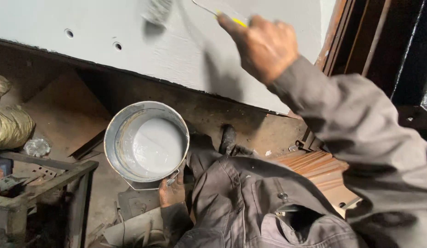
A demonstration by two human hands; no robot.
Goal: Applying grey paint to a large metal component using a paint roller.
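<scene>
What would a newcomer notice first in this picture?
The round bucket of pale grey paint at lower centre, held from below by the left hand. Above it, the right hand grips a yellow-handled brush against the freshly painted grey panel.

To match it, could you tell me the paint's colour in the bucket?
Pale grey paint, head view.

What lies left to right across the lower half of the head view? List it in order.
Crumpled golden sack → rusty metal frame → paint bucket → left hand under the bucket → black shoe → stacked wooden strips.
</scene>
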